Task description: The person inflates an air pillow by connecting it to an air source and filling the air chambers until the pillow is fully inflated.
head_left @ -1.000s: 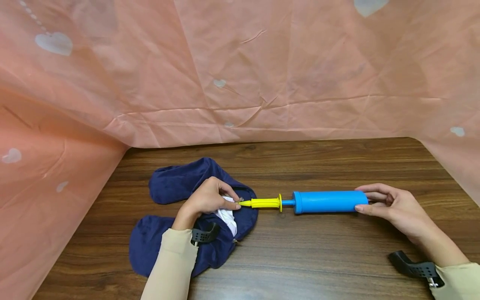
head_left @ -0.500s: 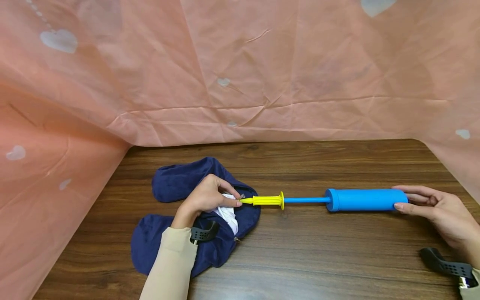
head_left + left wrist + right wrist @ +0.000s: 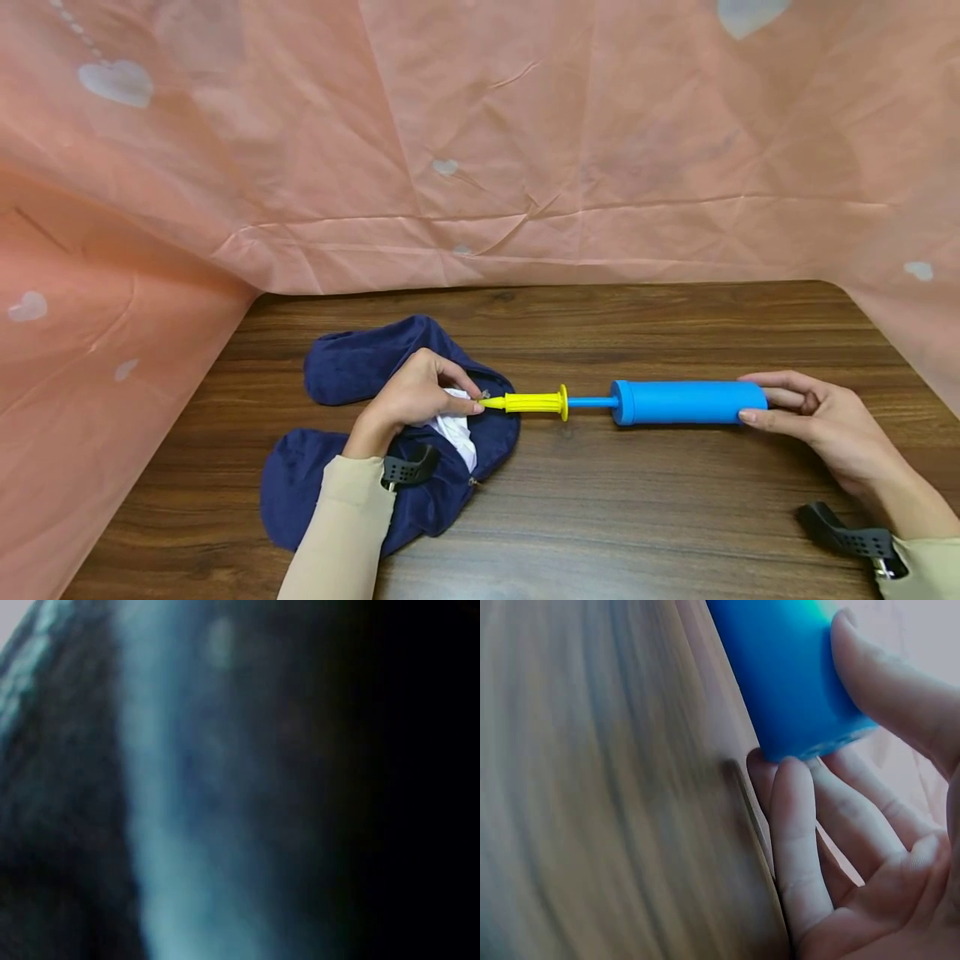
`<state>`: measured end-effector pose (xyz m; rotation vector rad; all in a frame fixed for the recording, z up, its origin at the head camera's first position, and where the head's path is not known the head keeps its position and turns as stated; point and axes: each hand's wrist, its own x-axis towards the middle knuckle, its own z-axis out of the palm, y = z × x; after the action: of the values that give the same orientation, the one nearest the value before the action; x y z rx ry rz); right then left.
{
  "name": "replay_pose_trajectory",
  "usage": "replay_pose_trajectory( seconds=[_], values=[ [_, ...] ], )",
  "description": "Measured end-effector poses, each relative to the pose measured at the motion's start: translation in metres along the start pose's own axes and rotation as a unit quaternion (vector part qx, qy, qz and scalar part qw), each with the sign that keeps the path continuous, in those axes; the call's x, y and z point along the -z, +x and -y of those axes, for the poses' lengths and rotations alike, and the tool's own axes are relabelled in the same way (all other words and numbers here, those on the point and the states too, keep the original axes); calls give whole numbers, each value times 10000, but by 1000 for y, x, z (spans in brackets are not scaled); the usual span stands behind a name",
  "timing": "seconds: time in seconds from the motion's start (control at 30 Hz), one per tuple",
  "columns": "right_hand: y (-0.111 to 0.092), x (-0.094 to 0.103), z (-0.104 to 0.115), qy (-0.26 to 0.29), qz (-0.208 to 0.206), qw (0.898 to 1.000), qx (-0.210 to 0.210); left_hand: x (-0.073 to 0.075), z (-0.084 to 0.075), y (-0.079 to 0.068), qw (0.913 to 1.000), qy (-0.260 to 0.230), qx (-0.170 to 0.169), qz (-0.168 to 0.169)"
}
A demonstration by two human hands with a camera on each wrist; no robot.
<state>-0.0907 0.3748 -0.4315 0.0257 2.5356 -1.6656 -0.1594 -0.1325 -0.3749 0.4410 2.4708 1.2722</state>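
In the head view a hand air pump lies lengthwise, with a yellow nozzle end (image 3: 532, 403), a thin blue rod (image 3: 592, 402) and a blue barrel (image 3: 686, 402). My left hand (image 3: 420, 392) pinches the tapered yellow tip between thumb and fingers, beside a small clear valve (image 3: 485, 393). Beneath that hand lies a navy U-shaped neck pillow (image 3: 352, 362), its opening showing white lining (image 3: 456, 433). My right hand (image 3: 817, 417) holds the barrel's far end; in the right wrist view the thumb is along its side and fingertips at its end face.
Brown wood-grain table (image 3: 637, 517) lies under everything. Pink sheeting with white hearts (image 3: 480, 150) hangs at the back and both sides. A zipper pull (image 3: 472, 481) sits at the pillow's opening. Blurred dark-blue fabric (image 3: 172, 825) fills much of the left wrist view.
My right hand drew the barrel rightward, lengthening the exposed rod, then pushed it partway back left, shortening it. My left hand has kept its pinch on the yellow tip.
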Motion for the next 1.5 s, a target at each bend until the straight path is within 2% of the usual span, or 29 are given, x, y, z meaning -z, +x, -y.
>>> replay_pose_trajectory(
  seconds=[0.37,0.57,0.73,0.9,1.07,1.2,1.3,1.37,1.5],
  values=[
    [2,-33,17,-106,93,9998,132,-3,-2,-1,9999,-53,-100,47],
    [4,-38,21,-165,49,9998,140,-3,-5,-1,9999,98,-74,79],
    [5,-24,16,-37,8,9999,152,-3,-2,-2,9999,146,-25,44],
    [3,1,1,606,-163,9978,199,-3,-2,-2,9999,102,-18,80],
    [-3,25,-17,1229,-354,9916,179,-4,-2,0,9999,69,-24,84],
    [-6,39,-32,1987,-463,9773,565,-3,-2,0,9999,65,10,105],
    [-6,44,-39,2301,-482,9679,889,-3,-2,0,9999,77,54,105],
    [-5,45,-41,2238,-508,9689,926,-3,-2,0,9999,80,57,88],
    [-5,44,-36,1105,-467,9917,455,-5,-2,1,10000,70,-17,54]
  ],
)
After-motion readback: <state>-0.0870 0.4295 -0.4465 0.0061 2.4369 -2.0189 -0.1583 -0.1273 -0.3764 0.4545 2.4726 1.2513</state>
